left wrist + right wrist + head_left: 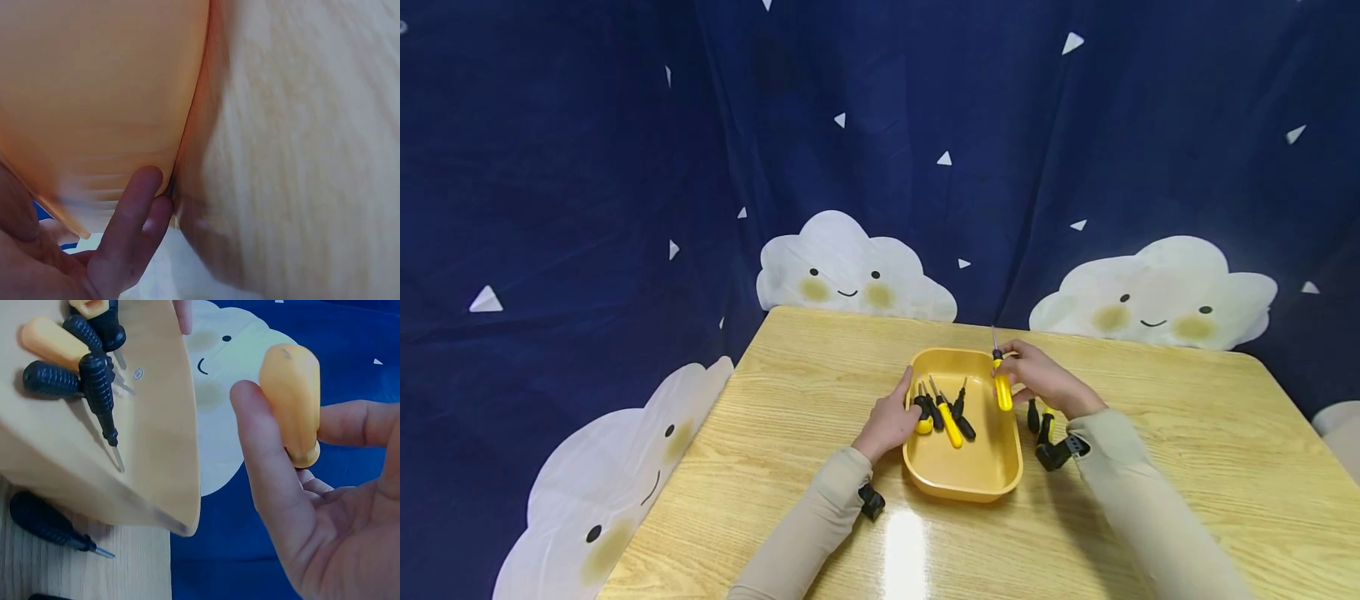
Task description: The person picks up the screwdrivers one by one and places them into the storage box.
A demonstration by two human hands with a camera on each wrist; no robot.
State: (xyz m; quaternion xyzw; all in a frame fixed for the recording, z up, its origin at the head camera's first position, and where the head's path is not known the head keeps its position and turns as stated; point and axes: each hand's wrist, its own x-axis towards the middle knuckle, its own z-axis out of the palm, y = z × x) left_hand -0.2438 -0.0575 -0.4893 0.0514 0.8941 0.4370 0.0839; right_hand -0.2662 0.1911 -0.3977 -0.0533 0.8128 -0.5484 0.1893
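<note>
A yellow plastic tray (pixel 966 492) stands on the table, holding several screwdrivers with black or yellow handles. My left hand (pixel 889 423) grips the tray's left wall, thumb over the rim and fingers (pixel 128 215) against the outside. Above the tray's right far corner, my right hand (pixel 1041 379) pinches a yellow-handled screwdriver (pixel 1002 387) between thumb and fingers, its shaft pointing up and away. The right wrist view shows the handle end of this screwdriver (pixel 294 394) close up. Inside the tray lie a yellow screwdriver (pixel 950 423) and a black screwdriver (pixel 98 394).
To the right of the tray, a black screwdriver (pixel 47 522) lies on the wooden table (pixel 820 375), near a black-and-yellow handle (pixel 1047 423) partly hidden by my right wrist. A dark blue curtain (pixel 880 100) with white clouds hangs behind the table's far edge.
</note>
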